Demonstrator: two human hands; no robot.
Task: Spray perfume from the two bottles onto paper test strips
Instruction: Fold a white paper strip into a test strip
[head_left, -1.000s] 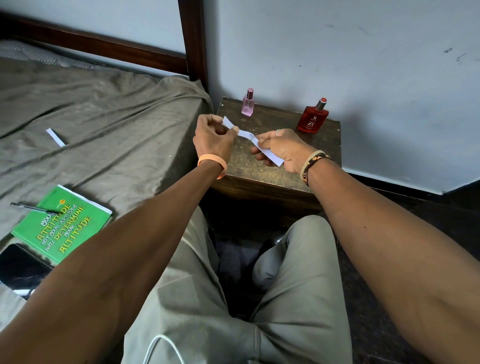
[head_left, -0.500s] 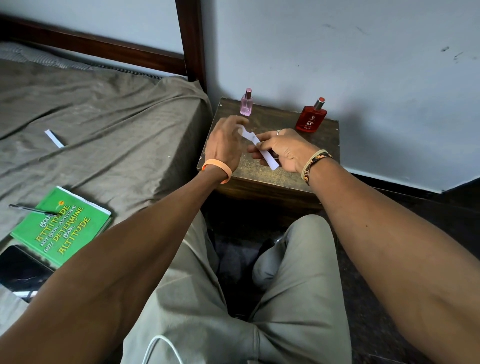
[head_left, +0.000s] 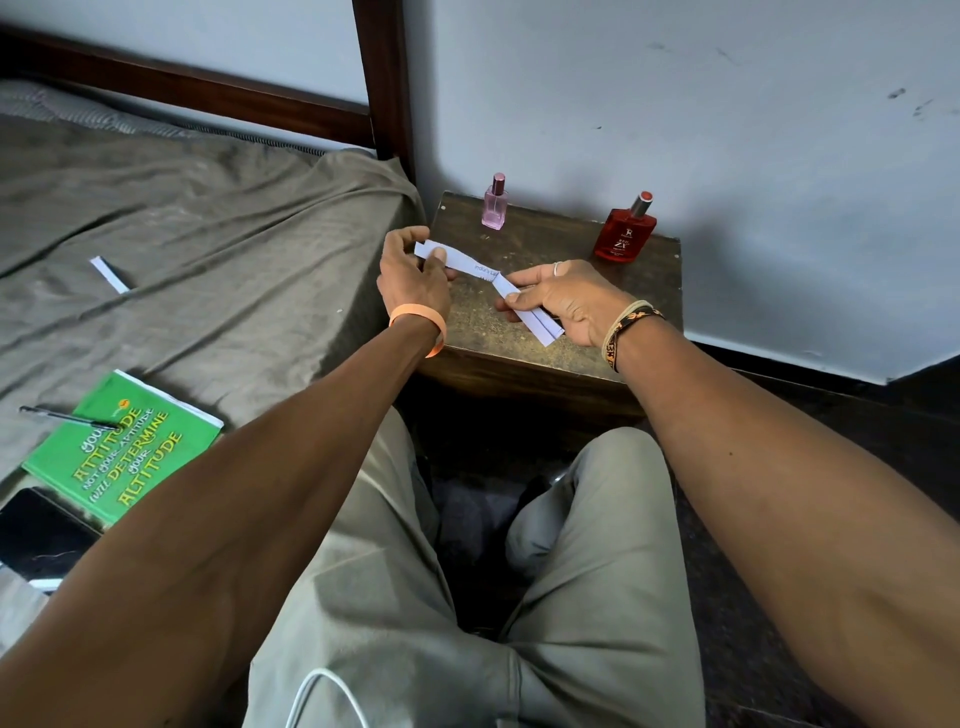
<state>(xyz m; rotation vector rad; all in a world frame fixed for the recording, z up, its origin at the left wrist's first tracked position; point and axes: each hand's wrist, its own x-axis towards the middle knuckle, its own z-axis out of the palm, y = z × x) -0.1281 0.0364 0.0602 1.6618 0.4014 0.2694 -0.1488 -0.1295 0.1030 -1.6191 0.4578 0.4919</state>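
Returning, the left hand (head_left: 413, 280) now pinches the far end of the paper strips (head_left: 470, 265); the right hand (head_left: 566, 301) pinches their nearer part, so they slant between. Beyond, the pink bottle (head_left: 494, 205) stands nearer the left, the red bottle (head_left: 623, 231) nearer the right.
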